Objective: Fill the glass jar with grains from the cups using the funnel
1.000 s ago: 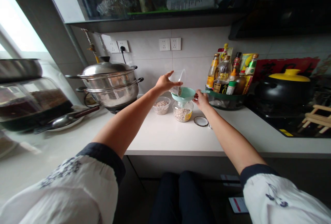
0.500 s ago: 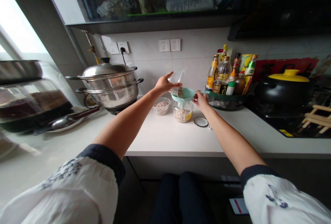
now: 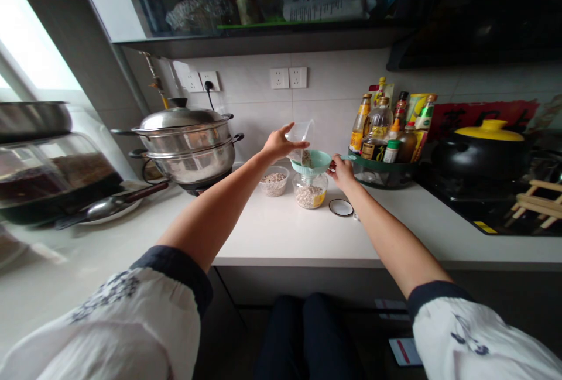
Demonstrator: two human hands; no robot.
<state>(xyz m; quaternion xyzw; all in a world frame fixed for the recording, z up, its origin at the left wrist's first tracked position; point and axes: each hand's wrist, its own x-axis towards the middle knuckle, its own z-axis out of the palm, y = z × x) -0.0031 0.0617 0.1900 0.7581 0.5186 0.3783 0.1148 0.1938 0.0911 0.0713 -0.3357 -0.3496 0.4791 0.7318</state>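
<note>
My left hand (image 3: 282,142) is closed around a clear plastic cup (image 3: 302,132), tilted with its mouth over a mint-green funnel (image 3: 319,163). Some flakes lie at the cup's lower edge, against the funnel. Under the funnel stands a clear jar (image 3: 311,191) partly filled with pale flakes. My right hand (image 3: 341,169) grips the funnel at its handle on the right side. To the left of the jar is a clear plastic bowl (image 3: 274,182) holding more flakes. A round lid (image 3: 341,208) lies flat on the counter just right of the jar.
A two-tier steel steamer (image 3: 187,140) stands at the left, near a ladle (image 3: 105,207) on a plate. Sauce bottles (image 3: 380,122) fill a green-rimmed rack (image 3: 386,173) at the right. Beyond it, a black pot (image 3: 487,149) with a yellow lid sits on the stove.
Both hands stay nearly in place, the left still holding the tilted cup over the funnel. The flakes visible in the cup look fewer; the view shifts very slightly.
</note>
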